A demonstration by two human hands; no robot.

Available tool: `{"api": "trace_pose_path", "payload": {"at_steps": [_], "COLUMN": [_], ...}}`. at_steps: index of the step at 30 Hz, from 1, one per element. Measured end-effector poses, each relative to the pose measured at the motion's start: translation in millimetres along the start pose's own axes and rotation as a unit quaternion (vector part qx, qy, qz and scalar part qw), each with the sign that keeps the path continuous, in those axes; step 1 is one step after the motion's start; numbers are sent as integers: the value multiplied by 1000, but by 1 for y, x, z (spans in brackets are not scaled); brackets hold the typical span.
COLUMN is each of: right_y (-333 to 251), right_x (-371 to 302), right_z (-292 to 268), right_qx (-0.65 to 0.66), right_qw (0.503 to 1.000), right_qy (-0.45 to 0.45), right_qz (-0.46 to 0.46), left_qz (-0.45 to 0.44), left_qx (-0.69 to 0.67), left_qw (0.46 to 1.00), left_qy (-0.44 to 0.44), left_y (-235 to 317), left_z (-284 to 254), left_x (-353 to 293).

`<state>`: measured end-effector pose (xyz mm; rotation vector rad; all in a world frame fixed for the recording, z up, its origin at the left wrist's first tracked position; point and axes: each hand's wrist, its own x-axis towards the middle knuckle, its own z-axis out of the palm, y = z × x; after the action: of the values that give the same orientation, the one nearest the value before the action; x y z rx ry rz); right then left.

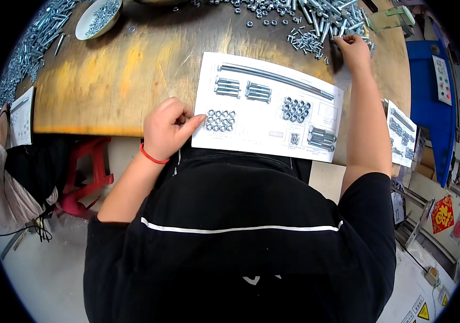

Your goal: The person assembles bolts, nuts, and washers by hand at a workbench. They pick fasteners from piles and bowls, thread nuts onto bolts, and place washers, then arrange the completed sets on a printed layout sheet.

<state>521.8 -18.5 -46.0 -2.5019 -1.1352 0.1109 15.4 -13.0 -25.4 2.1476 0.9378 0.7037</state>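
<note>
A white printed sheet (262,126) with pictures of bolts, nuts and a long rod lies at the table's front edge, against my body. My left hand (168,126) is closed at the sheet's left edge, thumb on top and fingers curled. At the far right, my right hand (355,51) reaches over the table to the edge of a heap of silver bolts (324,19). Its thumb and forefinger come together in a pinch among the bolts; what lies between the fingertips is too small to make out. Short screws (308,44) are scattered just left of that hand.
Loose nuts (262,11) lie along the far side of the wooden table (106,81). At the far left are a white bowl (100,19) of small screws, a bolt heap (30,43) and another person's hand (1,124). A second sheet (401,134) is at right, near a blue machine (429,97); a red stool (87,167) stands below left.
</note>
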Motion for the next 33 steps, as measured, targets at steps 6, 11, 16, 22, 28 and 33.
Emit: {"api": "trace_pose_path", "payload": {"at_steps": [6, 11, 16, 22, 28, 33], "right_y": [-6, -5, -16, -90, -134, -120], "right_x": [11, -1, -33, -148, -248, -256], "right_z": [-4, -7, -32, -57, -29, -18], "right_qx": [-56, -11, 52, 291, 123, 163], "right_qw": [998, 999, 976, 898, 853, 878], "right_qy": [-9, -1, 213, 214, -202, -174], "right_qz": [0, 51, 6, -253, -466, -414], "left_qz": [11, 18, 15, 12, 12, 20], "left_qx": [18, 0, -9, 2, -8, -13], "left_qw": [1000, 999, 999, 999, 1000, 999], "left_qy": [11, 26, 30, 32, 17, 23], "left_y": [5, 4, 1, 3, 2, 3], "left_z": [2, 0, 0, 0, -1, -1], "left_x": [2, -1, -3, -5, 0, 2]}}
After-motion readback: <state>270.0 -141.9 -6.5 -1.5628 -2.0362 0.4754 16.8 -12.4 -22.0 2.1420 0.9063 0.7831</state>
